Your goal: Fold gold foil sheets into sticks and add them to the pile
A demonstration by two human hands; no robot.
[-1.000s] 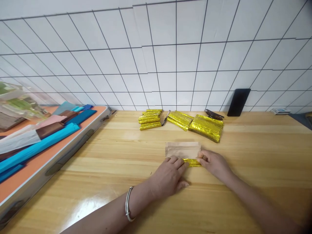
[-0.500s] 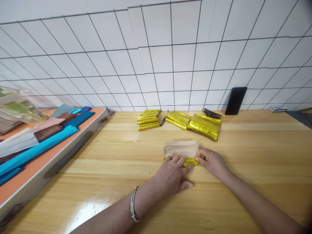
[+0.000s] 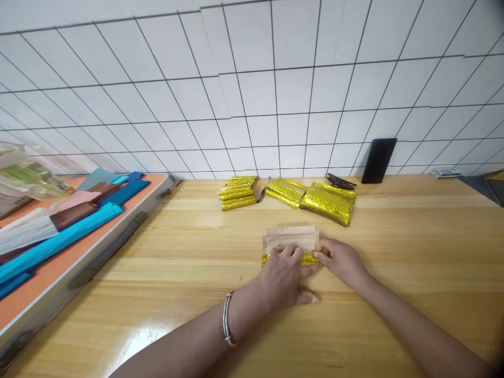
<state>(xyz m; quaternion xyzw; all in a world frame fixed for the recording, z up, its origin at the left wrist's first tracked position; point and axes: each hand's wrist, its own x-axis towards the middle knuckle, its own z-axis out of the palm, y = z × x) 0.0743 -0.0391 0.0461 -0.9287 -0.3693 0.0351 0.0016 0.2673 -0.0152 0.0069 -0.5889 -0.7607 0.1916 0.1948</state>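
Observation:
A sheet with a light brown paper face (image 3: 291,238) lies on the wooden table, its near edge folded up into a shiny gold strip (image 3: 308,259). My left hand (image 3: 287,278) presses flat on that strip with its fingers apart, the thumb stretched out over the wood. At the right end of the fold, my right hand (image 3: 338,260) pinches the sheet's edge between thumb and fingers. Farther back lie several narrow folded gold strips (image 3: 238,193), a flat gold piece (image 3: 286,191) and a stack of gold sheets (image 3: 328,203).
A black phone (image 3: 378,160) leans on the tiled wall beside a dark hair clip (image 3: 340,181). A pen (image 3: 263,191) lies between the gold piles. On the left, an orange-topped surface (image 3: 118,218) holds blue, brown and white rolls.
My left hand has slid slightly right along the gold fold, uncovering more of its left end. My right hand still pinches the right end. The view has shifted a little.

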